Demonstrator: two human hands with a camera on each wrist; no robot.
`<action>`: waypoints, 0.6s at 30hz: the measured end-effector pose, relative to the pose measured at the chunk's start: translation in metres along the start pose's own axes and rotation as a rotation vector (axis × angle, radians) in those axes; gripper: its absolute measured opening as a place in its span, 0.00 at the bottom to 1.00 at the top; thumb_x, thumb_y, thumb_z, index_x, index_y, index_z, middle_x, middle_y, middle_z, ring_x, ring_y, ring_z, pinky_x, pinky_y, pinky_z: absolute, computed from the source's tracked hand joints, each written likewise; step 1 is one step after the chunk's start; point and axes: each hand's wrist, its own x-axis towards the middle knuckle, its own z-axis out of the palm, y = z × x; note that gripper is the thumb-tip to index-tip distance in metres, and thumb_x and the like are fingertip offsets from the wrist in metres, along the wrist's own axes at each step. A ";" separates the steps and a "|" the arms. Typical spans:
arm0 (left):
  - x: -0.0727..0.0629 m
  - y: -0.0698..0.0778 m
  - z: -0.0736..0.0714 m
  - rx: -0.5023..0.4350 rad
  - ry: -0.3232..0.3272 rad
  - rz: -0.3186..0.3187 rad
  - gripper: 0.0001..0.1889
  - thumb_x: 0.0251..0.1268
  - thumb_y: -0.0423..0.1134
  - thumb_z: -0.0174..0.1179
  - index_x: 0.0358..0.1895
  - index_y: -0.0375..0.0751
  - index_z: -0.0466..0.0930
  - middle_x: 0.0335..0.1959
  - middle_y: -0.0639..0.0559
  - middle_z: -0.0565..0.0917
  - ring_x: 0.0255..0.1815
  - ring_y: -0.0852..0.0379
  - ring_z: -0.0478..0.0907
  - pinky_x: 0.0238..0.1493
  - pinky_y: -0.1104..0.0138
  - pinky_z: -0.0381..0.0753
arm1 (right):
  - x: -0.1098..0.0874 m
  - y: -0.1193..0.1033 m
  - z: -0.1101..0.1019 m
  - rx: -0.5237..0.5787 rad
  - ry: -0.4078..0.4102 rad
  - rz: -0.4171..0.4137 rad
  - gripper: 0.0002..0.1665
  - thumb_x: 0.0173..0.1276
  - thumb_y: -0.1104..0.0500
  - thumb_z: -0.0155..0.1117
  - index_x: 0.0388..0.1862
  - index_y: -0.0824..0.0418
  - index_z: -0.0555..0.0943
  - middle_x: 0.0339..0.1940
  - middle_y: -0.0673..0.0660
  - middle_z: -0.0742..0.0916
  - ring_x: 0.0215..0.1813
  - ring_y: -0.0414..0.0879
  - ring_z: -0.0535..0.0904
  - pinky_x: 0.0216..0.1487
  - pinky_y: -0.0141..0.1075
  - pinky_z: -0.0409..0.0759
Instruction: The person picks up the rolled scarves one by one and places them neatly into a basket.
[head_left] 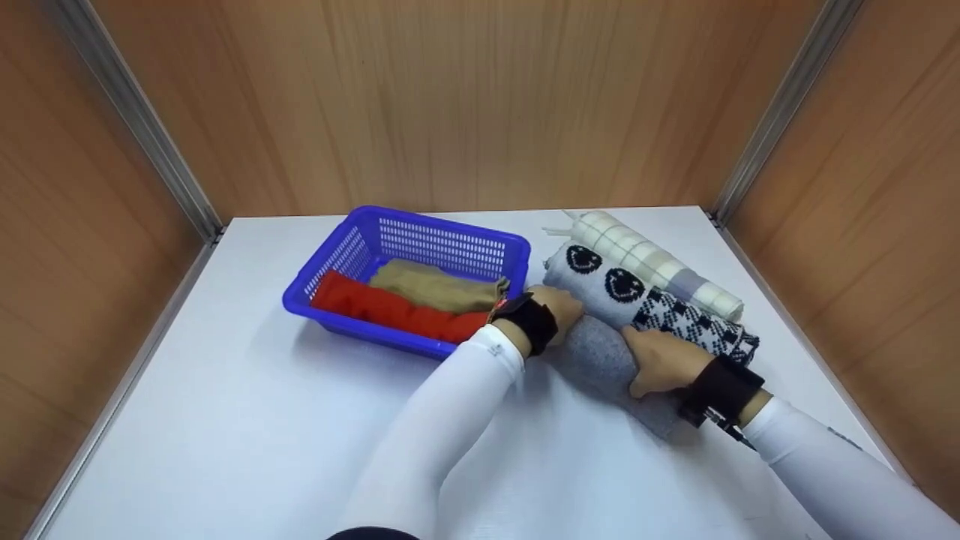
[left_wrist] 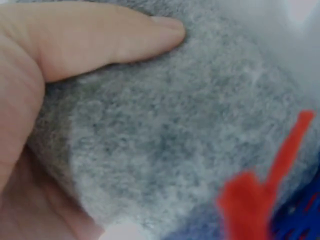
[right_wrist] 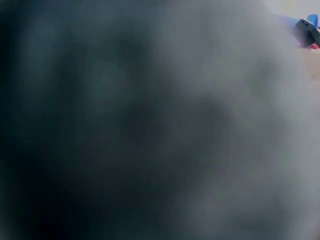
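Observation:
A rolled grey scarf [head_left: 596, 356] lies to the right of the blue basket, slanting toward the front right. My left hand [head_left: 559, 307] grips its far end, beside the basket's right corner. In the left wrist view the thumb lies over the grey fabric [left_wrist: 175, 130], with other fingers curled underneath. My right hand [head_left: 666, 361] holds the roll nearer its front end, thumb and fingers spread around it. Blurred grey cloth [right_wrist: 200, 110] fills most of the right wrist view, hiding the right fingertips.
The blue basket [head_left: 405, 345] holds a red roll [head_left: 397, 307] and a tan roll [head_left: 435, 286]. Behind the right hand lie a smiley-patterned knit roll [head_left: 604, 274] and a cream checked scarf [head_left: 645, 259] with fringe. Wooden panels [head_left: 480, 105] enclose the white table [head_left: 225, 435].

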 end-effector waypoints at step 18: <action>-0.004 -0.002 -0.013 -0.110 0.058 0.024 0.17 0.69 0.35 0.66 0.60 0.44 0.83 0.56 0.46 0.91 0.56 0.45 0.89 0.58 0.53 0.88 | -0.014 0.001 -0.042 -0.050 0.012 -0.067 0.31 0.42 0.64 0.81 0.47 0.60 0.77 0.40 0.55 0.88 0.43 0.50 0.84 0.47 0.51 0.86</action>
